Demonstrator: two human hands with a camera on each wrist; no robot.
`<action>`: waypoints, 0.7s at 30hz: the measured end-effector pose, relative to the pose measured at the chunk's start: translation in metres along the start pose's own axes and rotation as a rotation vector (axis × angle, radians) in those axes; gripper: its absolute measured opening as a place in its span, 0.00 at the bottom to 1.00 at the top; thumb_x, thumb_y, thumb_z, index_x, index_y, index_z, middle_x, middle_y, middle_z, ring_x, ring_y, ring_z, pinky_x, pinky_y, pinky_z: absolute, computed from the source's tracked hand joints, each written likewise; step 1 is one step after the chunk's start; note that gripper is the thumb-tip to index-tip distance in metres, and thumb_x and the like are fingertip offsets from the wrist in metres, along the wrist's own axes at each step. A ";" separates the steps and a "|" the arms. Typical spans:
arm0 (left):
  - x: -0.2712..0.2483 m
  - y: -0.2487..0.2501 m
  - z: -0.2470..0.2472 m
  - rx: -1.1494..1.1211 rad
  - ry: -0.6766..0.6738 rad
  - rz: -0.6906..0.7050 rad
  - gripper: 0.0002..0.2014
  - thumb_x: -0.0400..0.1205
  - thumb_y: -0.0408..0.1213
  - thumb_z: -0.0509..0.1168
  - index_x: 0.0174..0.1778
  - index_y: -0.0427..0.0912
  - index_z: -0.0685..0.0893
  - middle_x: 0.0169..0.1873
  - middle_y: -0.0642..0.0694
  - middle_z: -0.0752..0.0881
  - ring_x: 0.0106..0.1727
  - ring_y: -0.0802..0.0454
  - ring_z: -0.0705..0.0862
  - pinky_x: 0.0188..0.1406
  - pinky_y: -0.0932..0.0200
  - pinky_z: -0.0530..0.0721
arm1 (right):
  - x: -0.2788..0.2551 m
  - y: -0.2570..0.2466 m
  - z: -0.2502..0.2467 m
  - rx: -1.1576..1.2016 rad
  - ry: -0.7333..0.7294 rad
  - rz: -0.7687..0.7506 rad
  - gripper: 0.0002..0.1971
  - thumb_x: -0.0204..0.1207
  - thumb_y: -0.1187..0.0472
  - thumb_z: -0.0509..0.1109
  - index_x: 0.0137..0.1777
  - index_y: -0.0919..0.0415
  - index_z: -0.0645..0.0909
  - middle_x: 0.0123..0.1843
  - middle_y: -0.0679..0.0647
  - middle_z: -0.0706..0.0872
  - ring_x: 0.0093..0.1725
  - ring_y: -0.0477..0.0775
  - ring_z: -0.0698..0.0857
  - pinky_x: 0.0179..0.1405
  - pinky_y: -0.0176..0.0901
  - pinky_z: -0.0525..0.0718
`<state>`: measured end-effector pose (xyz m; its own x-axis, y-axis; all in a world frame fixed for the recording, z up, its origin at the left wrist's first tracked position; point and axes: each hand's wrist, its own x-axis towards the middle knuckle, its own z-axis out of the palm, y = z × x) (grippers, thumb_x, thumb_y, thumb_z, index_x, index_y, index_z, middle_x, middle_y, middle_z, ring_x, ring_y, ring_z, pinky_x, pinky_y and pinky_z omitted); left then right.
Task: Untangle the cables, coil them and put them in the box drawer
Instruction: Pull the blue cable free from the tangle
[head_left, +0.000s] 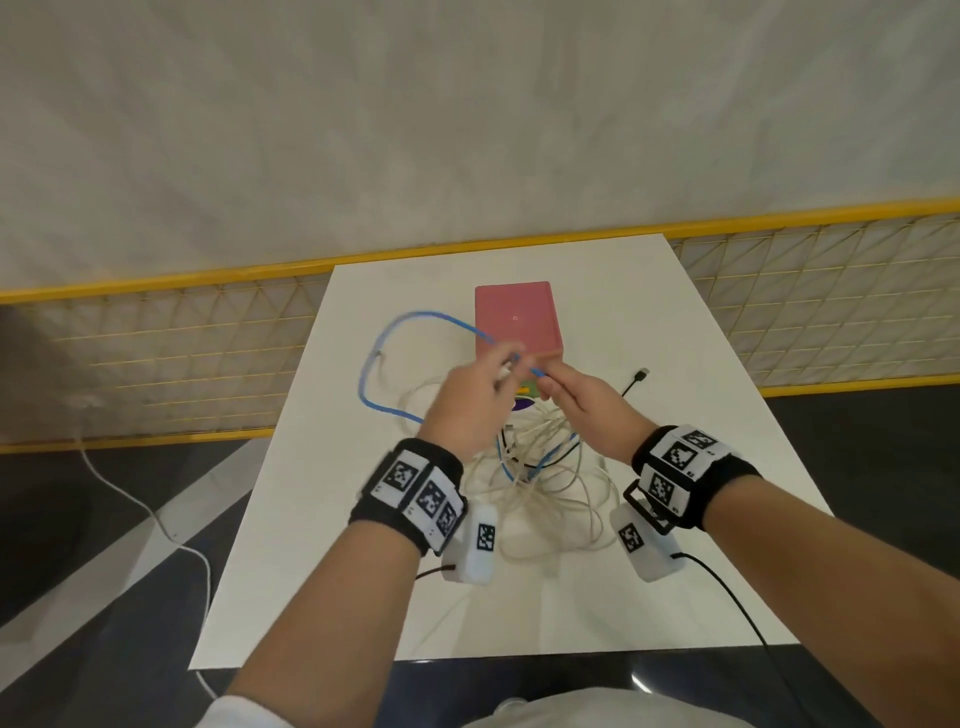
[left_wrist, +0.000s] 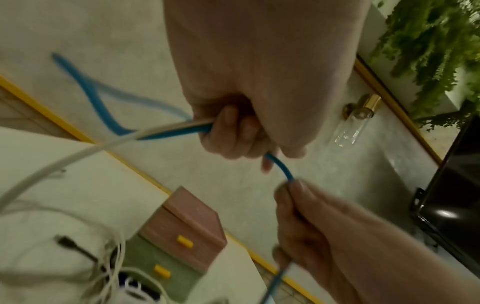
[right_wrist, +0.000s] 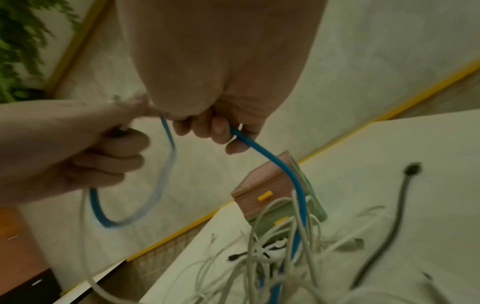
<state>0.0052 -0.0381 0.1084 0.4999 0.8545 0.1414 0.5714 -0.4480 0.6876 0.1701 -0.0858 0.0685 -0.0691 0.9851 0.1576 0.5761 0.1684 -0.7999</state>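
Observation:
A blue cable (head_left: 387, 332) loops in the air left of the pink drawer box (head_left: 517, 319) and runs down into a tangle of white cables (head_left: 540, 483) on the white table (head_left: 701, 415). My left hand (head_left: 475, 402) grips the blue cable (left_wrist: 179, 130) together with a white cable (left_wrist: 78, 154). My right hand (head_left: 576, 397) holds the blue cable (right_wrist: 272, 162) a short way along, fingers curled round it. Both hands hover in front of the box (left_wrist: 187, 228), whose green drawer (left_wrist: 155, 265) stands pulled out.
A black cable with a plug (head_left: 636, 382) lies on the table right of the hands. A yellow-railed mesh fence (head_left: 182, 332) runs behind the table. A white cord (head_left: 150, 514) trails on the dark floor to the left. A dark monitor (left_wrist: 454, 205) stands off to one side.

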 end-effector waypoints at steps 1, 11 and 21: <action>-0.001 0.001 0.006 0.007 -0.050 -0.009 0.14 0.87 0.50 0.58 0.61 0.46 0.79 0.28 0.48 0.79 0.27 0.54 0.75 0.36 0.54 0.77 | 0.003 -0.003 0.001 0.014 -0.010 -0.021 0.13 0.86 0.59 0.53 0.63 0.57 0.76 0.46 0.44 0.83 0.45 0.32 0.81 0.49 0.26 0.77; 0.015 -0.020 -0.041 -0.051 0.501 -0.077 0.10 0.88 0.44 0.59 0.53 0.40 0.75 0.26 0.49 0.76 0.27 0.47 0.74 0.30 0.57 0.68 | -0.011 0.021 0.007 -0.055 0.021 0.099 0.15 0.86 0.52 0.50 0.43 0.58 0.71 0.34 0.58 0.75 0.34 0.54 0.75 0.40 0.57 0.79; 0.005 -0.001 -0.004 0.107 -0.025 0.060 0.13 0.87 0.48 0.59 0.50 0.40 0.75 0.26 0.48 0.77 0.28 0.47 0.75 0.30 0.55 0.70 | 0.008 -0.011 0.008 0.050 0.015 -0.028 0.11 0.86 0.60 0.52 0.54 0.63 0.75 0.43 0.59 0.82 0.41 0.56 0.80 0.44 0.49 0.79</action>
<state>0.0043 -0.0323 0.1111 0.5504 0.8192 0.1613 0.6055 -0.5247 0.5984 0.1563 -0.0798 0.0736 -0.0727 0.9794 0.1886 0.5329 0.1980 -0.8227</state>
